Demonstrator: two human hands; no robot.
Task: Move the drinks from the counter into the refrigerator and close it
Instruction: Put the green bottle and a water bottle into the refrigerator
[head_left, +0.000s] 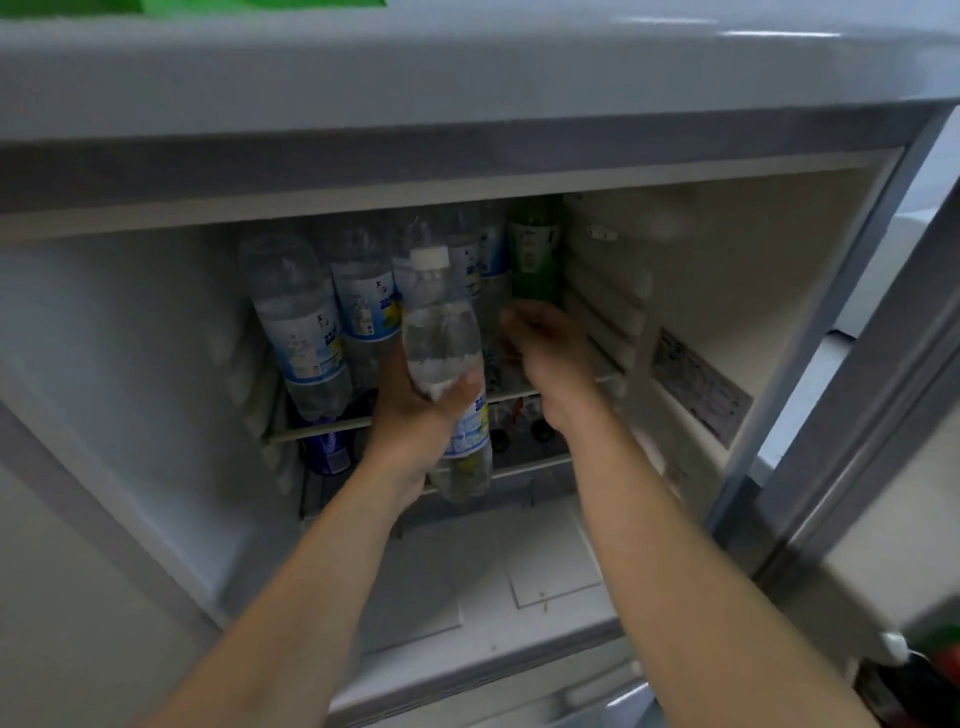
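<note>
My left hand (415, 410) grips a clear plastic bottle (447, 364) with a white cap and a blue-yellow label, held upright just in front of the upper wire shelf (322, 428) of the open refrigerator (467, 78). My right hand (540, 343) reaches over the shelf to the right of that bottle, fingers loosely curled and blurred, just below a green bottle (532, 249); whether it holds anything is unclear. Several clear bottles (306, 322) with the same label stand on the shelf at the left and behind.
A dark blue bottle (327, 452) and dark-capped bottles (519, 431) sit on the lower shelf. The open fridge door (883, 415) stands at the right, with dark and red items (924, 670) in its rack. A sticker (701, 384) is on the right inner wall.
</note>
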